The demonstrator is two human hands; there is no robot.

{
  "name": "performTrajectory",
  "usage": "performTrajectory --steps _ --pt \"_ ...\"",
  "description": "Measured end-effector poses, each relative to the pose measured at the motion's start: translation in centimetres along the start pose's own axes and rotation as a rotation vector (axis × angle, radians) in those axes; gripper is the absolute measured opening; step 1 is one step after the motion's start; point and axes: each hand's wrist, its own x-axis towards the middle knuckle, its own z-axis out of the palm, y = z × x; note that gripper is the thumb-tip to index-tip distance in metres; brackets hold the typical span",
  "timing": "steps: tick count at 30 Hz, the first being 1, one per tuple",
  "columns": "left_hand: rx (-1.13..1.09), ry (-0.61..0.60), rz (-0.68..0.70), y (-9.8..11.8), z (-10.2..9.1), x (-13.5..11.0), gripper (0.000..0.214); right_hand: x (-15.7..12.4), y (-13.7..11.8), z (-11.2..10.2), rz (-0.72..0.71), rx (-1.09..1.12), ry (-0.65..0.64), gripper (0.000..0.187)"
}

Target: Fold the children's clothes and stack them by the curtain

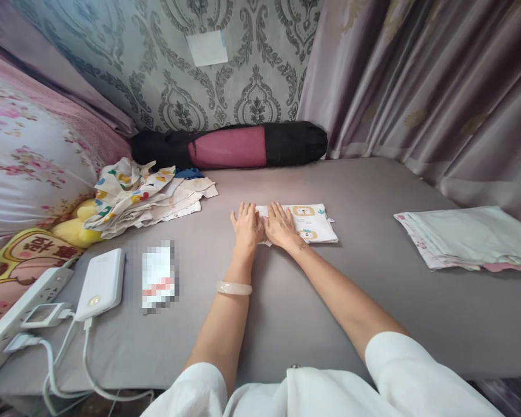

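In the middle of the frame, a folded white printed cloth (pixel 311 223) is lying on a grey sheet (pixel 321 313). The left hand (pixel 246 225) is resting palm down at its left end, and the right hand (pixel 280 225) is lying flat on it just beside, both with fingers extended and slightly spread. A pale bangle (pixel 234 288) is circling the left forearm. Crumpled patterned fabrics (pixel 150 200) are lying in a heap at centre left; folded pale cloths (pixel 469 237) are sitting stacked at the right edge. A white power bank (pixel 101 284) (cable attached) is lying at lower left.
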Motion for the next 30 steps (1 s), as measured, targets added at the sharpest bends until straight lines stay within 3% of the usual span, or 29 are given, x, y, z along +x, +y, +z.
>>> performTrajectory --steps 4,9,17,23,30 --pt "0.054 -0.107 0.115 0.9 0.5 -0.6 0.043 -0.5 2.3 -0.1 0.036 -0.039 0.019 0.059" --pt "0.09 -0.205 0.173 1.0 1.5 -0.9 0.042 -0.7 3.0 0.0 0.056 -0.032 -0.009 0.059" --pt "0.101 -0.214 0.181 0.8 2.1 -0.9 0.041 -0.6 3.2 0.0 0.054 -0.007 -0.018 0.058" --pt "0.103 -0.183 0.258 1.1 2.3 -1.2 0.045 -1.5 5.1 -1.1 0.098 -0.038 0.024 0.058" --pt "0.139 -0.267 0.319 1.7 2.0 -1.8 0.047 -2.1 6.9 -1.1 0.151 -0.047 0.013 0.059"
